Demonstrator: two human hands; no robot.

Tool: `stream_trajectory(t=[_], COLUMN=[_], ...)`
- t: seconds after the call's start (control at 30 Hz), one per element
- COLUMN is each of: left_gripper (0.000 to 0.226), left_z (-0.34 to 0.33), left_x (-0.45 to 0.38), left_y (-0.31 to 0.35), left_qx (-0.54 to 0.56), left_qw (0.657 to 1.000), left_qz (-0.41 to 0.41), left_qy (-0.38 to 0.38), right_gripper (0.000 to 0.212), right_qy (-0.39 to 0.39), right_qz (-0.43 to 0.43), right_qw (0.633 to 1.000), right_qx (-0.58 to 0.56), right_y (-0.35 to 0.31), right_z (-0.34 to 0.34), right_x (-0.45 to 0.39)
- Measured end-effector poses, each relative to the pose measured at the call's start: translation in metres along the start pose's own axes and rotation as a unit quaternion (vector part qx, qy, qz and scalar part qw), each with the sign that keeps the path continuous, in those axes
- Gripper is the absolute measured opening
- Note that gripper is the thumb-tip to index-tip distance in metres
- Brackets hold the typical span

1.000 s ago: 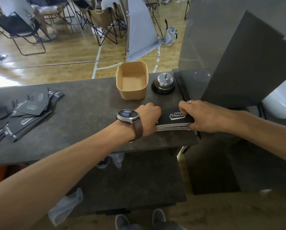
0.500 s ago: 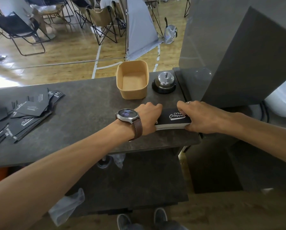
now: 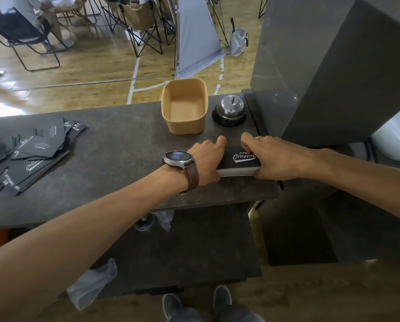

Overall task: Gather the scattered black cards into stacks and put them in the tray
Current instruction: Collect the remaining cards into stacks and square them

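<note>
Head view: your left hand and right hand clamp a stack of black cards from either side, fingers curled round its ends, near the desk's front edge. Just beyond stands the tan tray, with a bell beside it. Loose cards lie scattered far left.

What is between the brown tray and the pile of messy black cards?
Nothing: in the head view only bare dark countertop lies between the tray and the scattered cards.
</note>
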State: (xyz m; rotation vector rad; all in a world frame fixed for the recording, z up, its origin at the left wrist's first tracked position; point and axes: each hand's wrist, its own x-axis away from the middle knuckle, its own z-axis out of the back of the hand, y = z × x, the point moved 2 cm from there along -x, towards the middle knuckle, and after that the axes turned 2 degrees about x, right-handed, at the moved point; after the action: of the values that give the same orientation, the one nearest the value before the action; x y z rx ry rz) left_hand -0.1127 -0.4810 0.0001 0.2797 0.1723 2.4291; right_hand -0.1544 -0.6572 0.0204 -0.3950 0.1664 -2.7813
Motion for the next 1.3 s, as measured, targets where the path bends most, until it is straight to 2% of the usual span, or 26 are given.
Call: stream_trajectory(t=[0.2, 0.47, 0.7, 0.9, 1.07, 1.17, 1.3], left_gripper=[0.059, 0.064, 0.068, 0.068, 0.072, 0.068, 0.047], left_z=[0.001, 0.007, 0.011, 0.013, 0.014, 0.027, 0.043], left_x=[0.011, 0.018, 0.014, 0.018, 0.024, 0.041, 0.080], left_y=[-0.033, -0.052, -0.053, -0.052, -0.049, -0.051, -0.075], left_qx=[0.024, 0.019, 0.000, 0.004, 0.004, -0.019, -0.065], left_qw=[0.999, 0.998, 0.999, 1.000, 0.999, 0.998, 0.993], left_qz=[0.019, 0.041, 0.034, 0.030, 0.038, 0.045, 0.076], left_qy=[0.022, 0.041, 0.018, 0.007, 0.008, 0.049, 0.068], right_gripper=[0.056, 0.060, 0.064, 0.066, 0.066, 0.060, 0.038], right_qy=[0.015, 0.017, 0.042, 0.029, -0.018, 0.016, 0.055], right_qz=[0.013, 0.021, 0.041, 0.038, 0.014, 0.031, 0.058], right_qw=[1.000, 1.000, 0.998, 0.995, 0.993, 0.990, 0.991], right_qx=[-0.012, 0.014, 0.036, 0.084, 0.120, 0.137, 0.107], right_y=[-0.020, -0.031, -0.032, -0.035, -0.041, -0.051, -0.082], right_z=[-0.002, 0.002, 0.001, 0.006, 0.025, 0.041, 0.054], right_x=[-0.022, -0.045, -0.046, -0.046, -0.041, -0.040, -0.053])
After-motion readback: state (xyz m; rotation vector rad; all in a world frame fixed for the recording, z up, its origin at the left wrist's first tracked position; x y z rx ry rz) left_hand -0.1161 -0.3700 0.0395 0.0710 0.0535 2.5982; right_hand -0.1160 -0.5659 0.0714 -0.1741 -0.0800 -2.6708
